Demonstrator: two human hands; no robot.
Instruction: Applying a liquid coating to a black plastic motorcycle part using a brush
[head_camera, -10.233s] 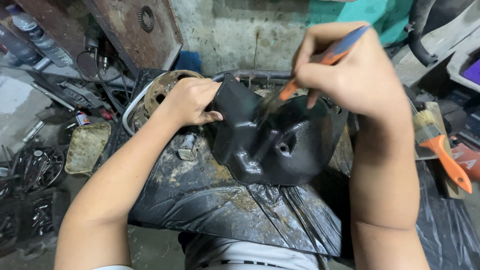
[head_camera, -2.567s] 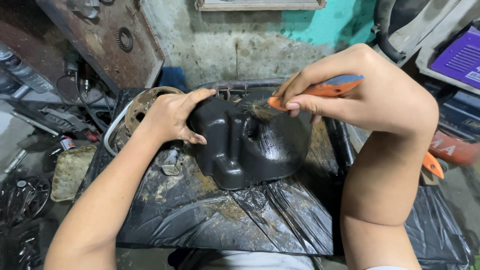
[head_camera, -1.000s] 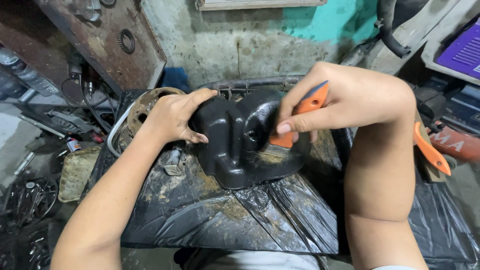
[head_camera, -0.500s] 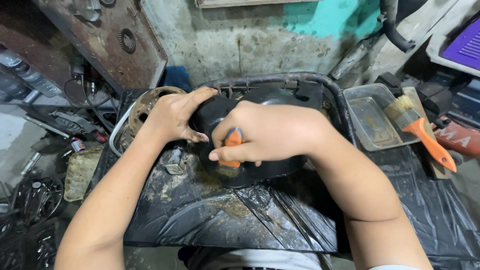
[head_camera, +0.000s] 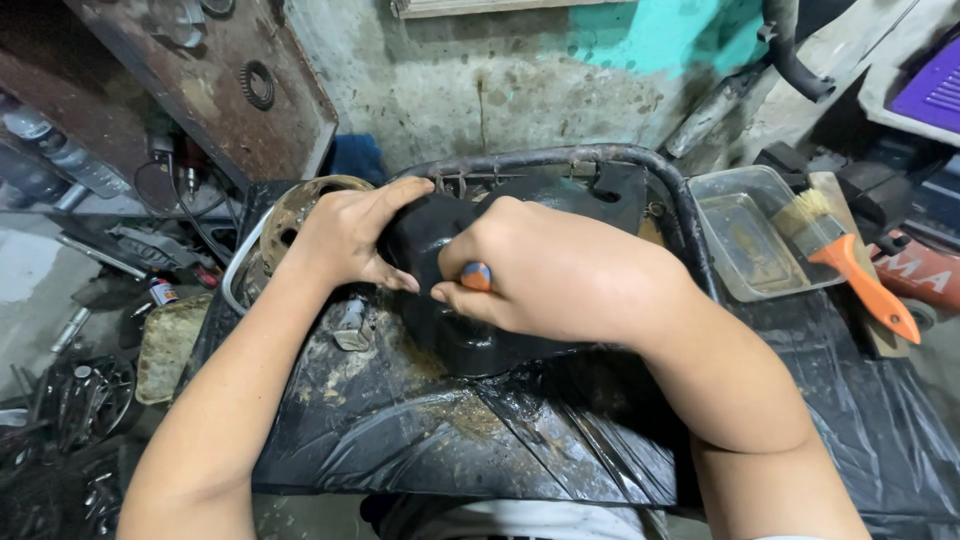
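On black sheet (head_camera: 400, 440) | right hand (head_camera: 560, 275) hides brush (head_camera: 476, 275) | black part (head_camera: 470, 340) half-covered

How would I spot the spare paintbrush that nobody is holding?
Start at the black plastic sheet covering the bench, then look right to the clear plastic tray. The paintbrush lies across the tray's right edge. Its bright orange handle and pale bristles set it apart from the dark parts around it.

The right hand (head_camera: 560, 275) hides most of the orange-and-blue-handled tool (head_camera: 476, 275); only its butt end shows, so its working end cannot be told. Both hands cover much of the glossy black moulded plastic cover (head_camera: 470, 340). At 3 o'clock, the purple box (head_camera: 935, 90) is cut off.
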